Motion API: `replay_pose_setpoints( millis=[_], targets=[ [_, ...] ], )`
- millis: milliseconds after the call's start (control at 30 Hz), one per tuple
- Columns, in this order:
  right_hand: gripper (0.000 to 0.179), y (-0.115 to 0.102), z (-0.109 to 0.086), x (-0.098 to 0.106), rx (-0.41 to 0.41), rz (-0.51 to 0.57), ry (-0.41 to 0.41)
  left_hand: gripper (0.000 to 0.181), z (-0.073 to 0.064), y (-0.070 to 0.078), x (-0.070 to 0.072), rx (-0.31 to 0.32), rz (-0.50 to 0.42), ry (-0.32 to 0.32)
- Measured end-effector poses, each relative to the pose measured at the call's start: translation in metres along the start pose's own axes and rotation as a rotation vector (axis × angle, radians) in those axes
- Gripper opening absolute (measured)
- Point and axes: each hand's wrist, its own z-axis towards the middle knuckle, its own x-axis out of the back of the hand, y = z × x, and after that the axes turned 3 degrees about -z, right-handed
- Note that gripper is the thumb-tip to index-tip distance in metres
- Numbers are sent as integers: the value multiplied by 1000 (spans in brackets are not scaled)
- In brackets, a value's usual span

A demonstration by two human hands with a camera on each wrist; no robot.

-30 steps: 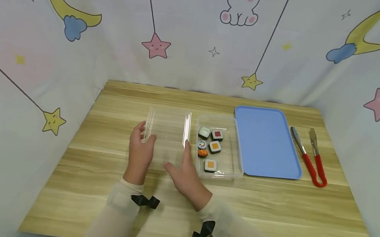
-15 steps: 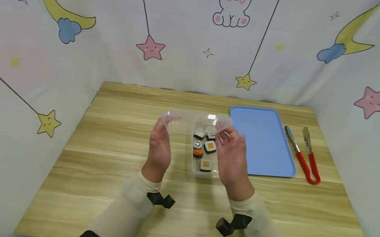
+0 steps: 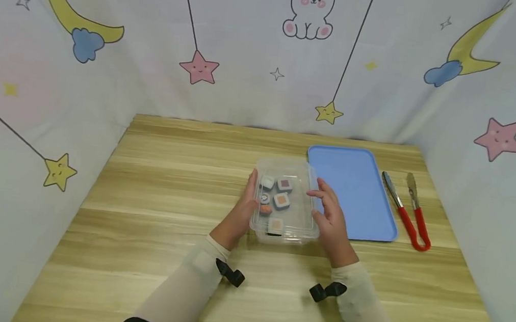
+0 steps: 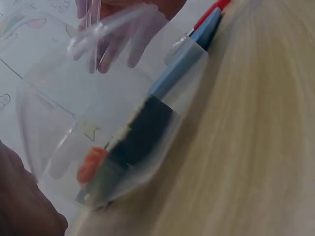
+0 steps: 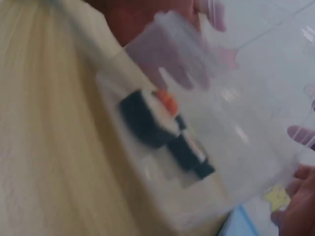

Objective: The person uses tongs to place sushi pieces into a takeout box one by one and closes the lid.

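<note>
A clear plastic lid (image 3: 302, 206) lies over the clear plastic box (image 3: 281, 239); I cannot tell whether its rim is seated. Several toy sushi pieces (image 3: 281, 200) show through it, mostly in the left half. Along the lid's left side my left hand (image 3: 238, 215) rests with fingers fairly straight. My right hand (image 3: 332, 226) touches the right edge, its fingers spread and slightly bent. Through the plastic, the left wrist view shows the right hand's fingers (image 4: 140, 42), and the right wrist view shows an orange-topped piece (image 5: 167, 101) beside dark-wrapped ones.
Right of the box, a blue tray (image 3: 352, 189) lies partly behind my right hand. Metal tongs with red handles (image 3: 411, 228) lie beyond it, spread apart. The wooden table (image 3: 167, 199) meets a printed white curtain (image 3: 232, 36) at the back.
Both hands brought the lid from left of the box to the right, tilting it on the way, and lowered it over the box. The right hand's fingers have loosened at the edge.
</note>
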Motion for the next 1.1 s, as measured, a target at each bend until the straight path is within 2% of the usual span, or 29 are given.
replay_pose_setpoints(
  millis=[67,133,300,367,467,567,900,1000,1100],
  targets=[
    [47,12,-4,4,-8,-104,-16,94,2,-5,0,31,102,19],
    [53,20,-5,5,-19,-141,-42,94,1,-9,1,36,214,35],
    [60,31,-1,6,-58,-153,-130,83,-8,-14,8,-122,483,6],
    [59,33,2,7,-66,-131,-148,85,-10,-17,10,-177,551,2],
    [58,36,6,9,-69,-114,-154,92,-10,-20,11,-215,620,11],
    [58,36,9,12,-81,-111,-170,88,-10,-22,10,-225,646,18],
    [60,30,13,17,-154,-169,-227,86,-4,-21,9,-190,659,39],
    [61,27,13,14,-158,-174,-221,86,-3,-20,11,-158,656,58],
    [63,26,12,9,-165,-170,-210,84,-4,-20,14,-99,612,73]
  ],
)
